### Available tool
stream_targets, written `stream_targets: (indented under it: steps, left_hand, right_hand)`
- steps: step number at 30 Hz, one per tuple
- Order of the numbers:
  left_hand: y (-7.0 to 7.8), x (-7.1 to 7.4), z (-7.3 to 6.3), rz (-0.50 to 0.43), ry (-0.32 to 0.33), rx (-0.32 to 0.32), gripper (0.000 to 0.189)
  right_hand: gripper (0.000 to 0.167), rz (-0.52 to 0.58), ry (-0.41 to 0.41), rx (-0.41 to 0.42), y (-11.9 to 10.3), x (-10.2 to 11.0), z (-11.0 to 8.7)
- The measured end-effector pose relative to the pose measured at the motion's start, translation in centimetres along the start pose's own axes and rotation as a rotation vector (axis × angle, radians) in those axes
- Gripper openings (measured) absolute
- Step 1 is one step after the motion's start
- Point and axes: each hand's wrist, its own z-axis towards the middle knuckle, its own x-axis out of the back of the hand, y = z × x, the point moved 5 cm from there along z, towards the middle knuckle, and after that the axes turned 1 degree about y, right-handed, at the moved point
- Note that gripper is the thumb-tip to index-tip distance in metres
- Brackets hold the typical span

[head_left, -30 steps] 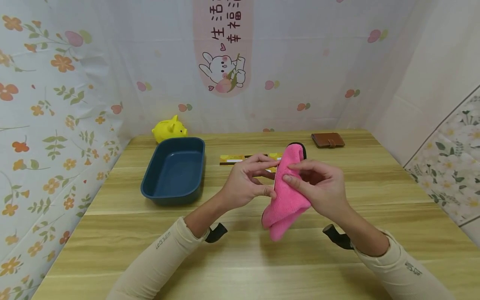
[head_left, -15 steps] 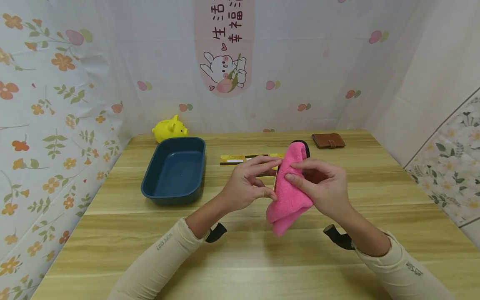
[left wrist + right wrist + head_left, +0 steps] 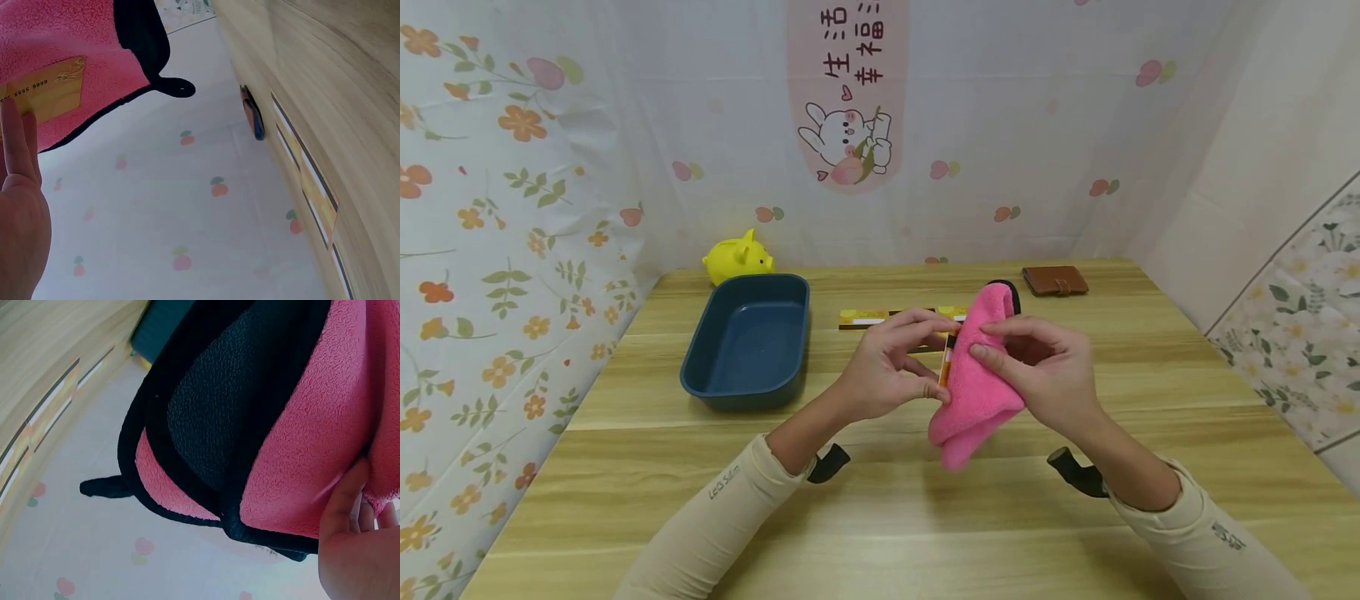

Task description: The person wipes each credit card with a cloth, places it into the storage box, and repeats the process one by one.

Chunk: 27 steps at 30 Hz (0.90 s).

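Observation:
My left hand [image 3: 883, 371] pinches a gold bank card [image 3: 947, 363] by its edges, thumb below and fingers above. In the left wrist view, embossed digits show on the card [image 3: 56, 90], which lies against a pink plush cloth [image 3: 94, 37] with black edging and a small hanging loop. The right hand [image 3: 1051, 371] grips the folded cloth [image 3: 977, 396] between thumb and fingers, on the card's right side. Card and cloth are both held above the wooden table. In the right wrist view the cloth's dark underside [image 3: 212, 419] shows, and the card is hidden.
Behind the hands, several yellow cards [image 3: 862, 320] lie on the table, partly covered by the left hand. A dark blue bin [image 3: 692, 385] stands at left, with a yellow piggy bank [image 3: 737, 260] behind it. A brown wallet [image 3: 1056, 281] lies at the back right.
The card has turned so that a strip of its gold face shows in the head view, where mostly its thin edge showed before. The cloth's lower end has risen slightly.

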Motion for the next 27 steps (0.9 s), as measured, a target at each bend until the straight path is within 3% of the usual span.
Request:
stream_targets:
  steps: [9, 22, 27]
  left_hand:
    - [1.5, 0.5, 0.3, -0.015, 0.001, -0.087, 0.063]
    - [2.1, 1.8, 0.4, -0.032, 0.083, -0.101, 0.061]
    - [2.2, 2.2, 0.4, -0.03, 0.115, -0.108, 0.063]
  right_hand:
    - [0.025, -0.023, 0.012, -0.023, -0.3, 0.4, 0.1]
    - [0.023, -0.046, 0.014, -0.1, 0.3, 0.9, 0.1]
    - [0.022, -0.028, 0.002, -0.094, 0.3, 0.7, 0.1]
